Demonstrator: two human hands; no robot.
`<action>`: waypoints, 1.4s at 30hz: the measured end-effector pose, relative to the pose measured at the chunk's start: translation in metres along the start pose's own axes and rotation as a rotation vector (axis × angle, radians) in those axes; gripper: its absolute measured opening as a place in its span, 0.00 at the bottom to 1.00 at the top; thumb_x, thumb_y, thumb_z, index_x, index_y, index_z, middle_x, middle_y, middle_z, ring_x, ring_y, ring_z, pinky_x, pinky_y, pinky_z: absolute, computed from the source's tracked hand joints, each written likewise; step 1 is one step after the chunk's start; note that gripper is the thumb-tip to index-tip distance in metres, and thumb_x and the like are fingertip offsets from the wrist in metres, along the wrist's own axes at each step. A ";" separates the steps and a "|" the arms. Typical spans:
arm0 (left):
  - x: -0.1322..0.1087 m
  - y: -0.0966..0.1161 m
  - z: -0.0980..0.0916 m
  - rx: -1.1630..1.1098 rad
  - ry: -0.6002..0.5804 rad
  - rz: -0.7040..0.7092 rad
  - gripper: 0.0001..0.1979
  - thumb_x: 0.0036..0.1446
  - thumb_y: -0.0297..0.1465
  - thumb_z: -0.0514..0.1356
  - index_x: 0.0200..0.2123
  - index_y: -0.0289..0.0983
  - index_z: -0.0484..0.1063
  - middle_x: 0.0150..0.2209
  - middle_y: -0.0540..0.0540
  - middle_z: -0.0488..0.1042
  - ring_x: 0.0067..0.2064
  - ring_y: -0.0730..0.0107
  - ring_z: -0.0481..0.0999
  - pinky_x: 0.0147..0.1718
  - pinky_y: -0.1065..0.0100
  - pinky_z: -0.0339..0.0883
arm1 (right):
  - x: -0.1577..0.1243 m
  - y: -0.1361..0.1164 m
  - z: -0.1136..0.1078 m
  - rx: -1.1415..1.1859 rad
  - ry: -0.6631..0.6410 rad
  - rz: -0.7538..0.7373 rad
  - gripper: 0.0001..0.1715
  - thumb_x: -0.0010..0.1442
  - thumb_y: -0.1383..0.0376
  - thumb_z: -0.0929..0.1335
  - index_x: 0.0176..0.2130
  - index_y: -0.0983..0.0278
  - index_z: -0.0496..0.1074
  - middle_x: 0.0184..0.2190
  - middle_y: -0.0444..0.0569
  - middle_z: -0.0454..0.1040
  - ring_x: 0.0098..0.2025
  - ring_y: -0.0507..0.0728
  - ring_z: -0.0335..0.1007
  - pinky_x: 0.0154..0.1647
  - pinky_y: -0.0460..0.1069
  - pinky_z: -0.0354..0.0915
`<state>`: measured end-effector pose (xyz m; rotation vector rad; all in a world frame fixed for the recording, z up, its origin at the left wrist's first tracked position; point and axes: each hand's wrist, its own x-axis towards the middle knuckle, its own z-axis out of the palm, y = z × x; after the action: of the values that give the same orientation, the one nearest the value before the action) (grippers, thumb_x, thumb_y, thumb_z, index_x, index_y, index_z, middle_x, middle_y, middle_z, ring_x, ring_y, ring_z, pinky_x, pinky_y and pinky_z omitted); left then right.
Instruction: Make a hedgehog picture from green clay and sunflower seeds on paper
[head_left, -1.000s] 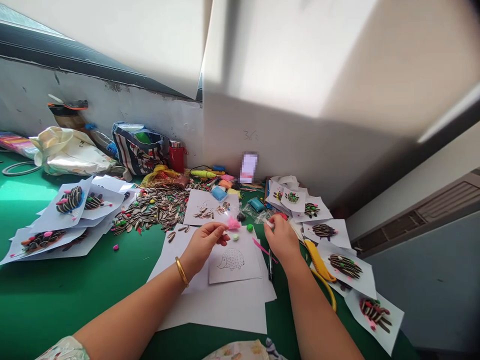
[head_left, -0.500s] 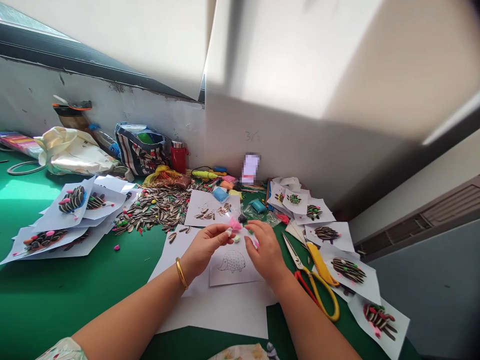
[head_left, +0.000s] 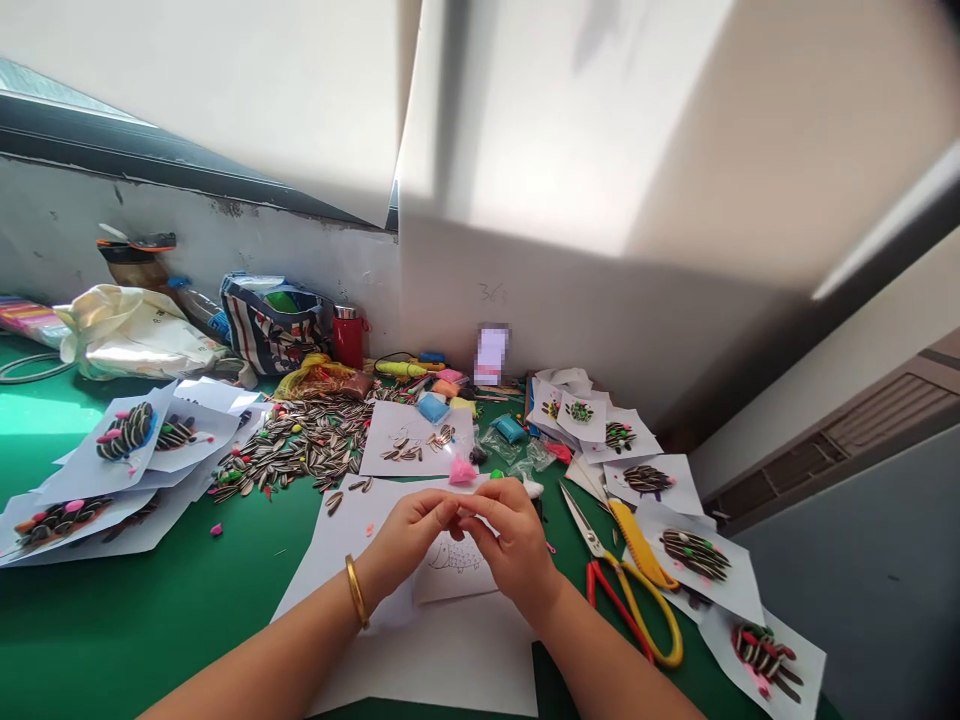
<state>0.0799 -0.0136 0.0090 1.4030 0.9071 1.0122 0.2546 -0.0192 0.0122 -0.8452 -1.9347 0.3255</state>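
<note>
Above a small paper with a hedgehog drawing [head_left: 459, 556], my left hand [head_left: 412, 535] and my right hand [head_left: 514, 535] meet at the fingertips. Both are closed in a pinch, and what lies between the fingers is too small to make out. A gold bangle circles the left wrist. The drawing rests on larger white sheets [head_left: 420, 650]. Just beyond the hands is a lump of pink clay [head_left: 462, 470], and a green bit [head_left: 496, 476] shows behind the right fingers. A few striped seeds [head_left: 334, 502] lie on the sheet at the left.
Scissors [head_left: 622, 575] and a yellow cutter [head_left: 639, 545] lie right of my right hand. Seed-covered hedgehog cards [head_left: 694, 556] line the right, with more cards [head_left: 127, 430] at left. Behind are a seed pile [head_left: 307, 440], a red flask [head_left: 348, 337], bags and a phone [head_left: 491, 355].
My hands have come together at the fingertips; they were apart before, with a pale bit in my left fingers. The view has shifted slightly, and a pink bit now shows on the left sheet.
</note>
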 end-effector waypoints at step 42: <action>-0.002 0.005 0.004 -0.404 0.046 -0.164 0.15 0.56 0.38 0.66 0.43 0.36 0.79 0.44 0.40 0.79 0.45 0.62 0.75 0.48 0.62 0.66 | -0.003 0.003 0.007 -0.208 -0.165 -0.081 0.27 0.68 0.58 0.60 0.64 0.59 0.61 0.61 0.51 0.66 0.64 0.61 0.57 0.64 0.61 0.59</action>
<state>0.0827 -0.0172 0.0140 0.9562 0.7839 1.0376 0.2512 -0.0187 0.0050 -0.8937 -2.1783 0.1506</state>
